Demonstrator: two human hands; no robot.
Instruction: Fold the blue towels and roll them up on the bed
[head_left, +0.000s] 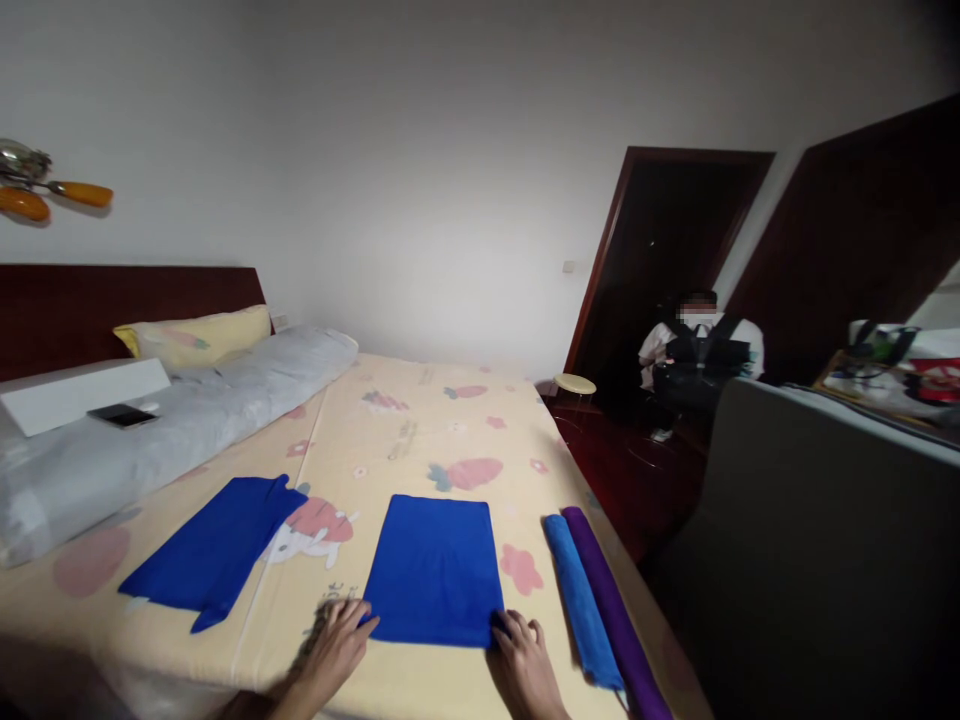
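Observation:
A blue towel (435,570) lies flat and squared on the bed's printed sheet (420,420). My left hand (334,645) rests at its near left corner, fingers spread against the edge. My right hand (521,660) touches its near right corner. I cannot tell whether either hand pinches the cloth. A second blue towel (217,545) lies loosely spread to the left. At the right, a rolled light-blue towel (581,600) and a rolled purple towel (615,610) lie side by side near the bed's edge.
A grey bolster (172,420) and yellow pillow (199,335) lie by the dark headboard, with a phone (121,414) and white box (79,393) on the bolster. A person (697,365) sits in the doorway beyond a small stool (574,384). A grey furniture back (817,520) stands at right.

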